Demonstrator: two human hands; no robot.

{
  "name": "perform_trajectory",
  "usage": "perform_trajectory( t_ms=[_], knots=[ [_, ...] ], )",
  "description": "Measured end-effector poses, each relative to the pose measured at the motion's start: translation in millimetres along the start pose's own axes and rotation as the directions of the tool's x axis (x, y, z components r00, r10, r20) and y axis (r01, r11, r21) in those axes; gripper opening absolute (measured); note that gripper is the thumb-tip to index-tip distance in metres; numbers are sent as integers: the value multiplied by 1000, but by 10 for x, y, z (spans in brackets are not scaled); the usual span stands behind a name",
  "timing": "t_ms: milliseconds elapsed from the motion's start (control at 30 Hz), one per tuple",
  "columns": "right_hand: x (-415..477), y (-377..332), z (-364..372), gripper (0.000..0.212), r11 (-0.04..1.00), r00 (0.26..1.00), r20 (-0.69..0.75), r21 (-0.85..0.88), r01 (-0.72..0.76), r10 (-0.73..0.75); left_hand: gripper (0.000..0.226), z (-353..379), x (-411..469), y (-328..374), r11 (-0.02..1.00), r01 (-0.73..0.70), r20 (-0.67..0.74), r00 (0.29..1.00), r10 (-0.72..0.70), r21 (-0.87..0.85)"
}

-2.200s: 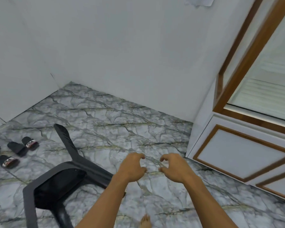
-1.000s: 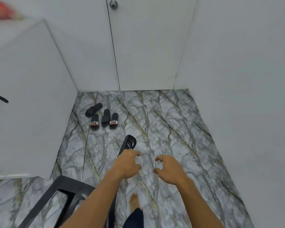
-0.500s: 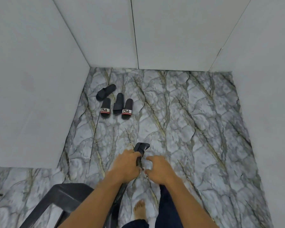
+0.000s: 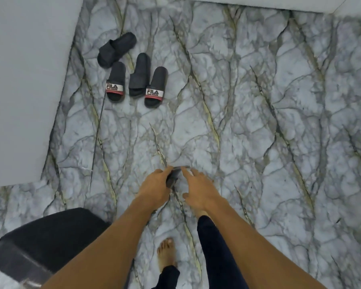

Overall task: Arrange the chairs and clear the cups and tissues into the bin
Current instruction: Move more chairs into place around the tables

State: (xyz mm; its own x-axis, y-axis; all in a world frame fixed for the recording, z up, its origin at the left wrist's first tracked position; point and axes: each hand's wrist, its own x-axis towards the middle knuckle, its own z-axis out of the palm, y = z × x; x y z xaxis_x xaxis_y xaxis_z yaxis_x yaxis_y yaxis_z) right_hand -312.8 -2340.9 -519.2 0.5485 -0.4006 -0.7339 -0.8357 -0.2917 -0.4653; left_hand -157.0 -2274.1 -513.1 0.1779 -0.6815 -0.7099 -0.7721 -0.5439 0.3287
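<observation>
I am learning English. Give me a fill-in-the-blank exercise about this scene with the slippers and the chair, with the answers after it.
1. On the marble floor lie ____ black slippers.
2. Two of these slippers show the brand name ____ on a white strap.
3. The left hand grips the end of one ____ of the black chair.
4. The person's foot wears no shoe: it is ____.

Missing words: four; FILA; leg; bare.
</observation>
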Motion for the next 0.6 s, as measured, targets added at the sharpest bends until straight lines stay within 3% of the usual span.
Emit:
perform_trajectory(
  t_ms=[200, 367, 467, 600],
  knots=[
    [251, -42, 224, 94, 994, 996, 6, -68, 86, -86, 65, -14, 46, -79, 990, -28, -52, 998, 21, -139],
    [74, -397, 44, 91, 975, 975, -33, -44, 216, -218, 62, -478, -636, -220, 976, -96, -130, 989, 71, -195],
    [-125, -924, -167, 82, 910, 904, -107, -28, 413, -414, 51, -1018, -1417, -451, 966, -89, -194, 980, 42, -243],
    [-440, -2093, -393, 82, 782, 773, -127, -42, 621, -621, 61, -1781, -2764, -940, 948, 25, -323, 937, -132, -317]
  ],
)
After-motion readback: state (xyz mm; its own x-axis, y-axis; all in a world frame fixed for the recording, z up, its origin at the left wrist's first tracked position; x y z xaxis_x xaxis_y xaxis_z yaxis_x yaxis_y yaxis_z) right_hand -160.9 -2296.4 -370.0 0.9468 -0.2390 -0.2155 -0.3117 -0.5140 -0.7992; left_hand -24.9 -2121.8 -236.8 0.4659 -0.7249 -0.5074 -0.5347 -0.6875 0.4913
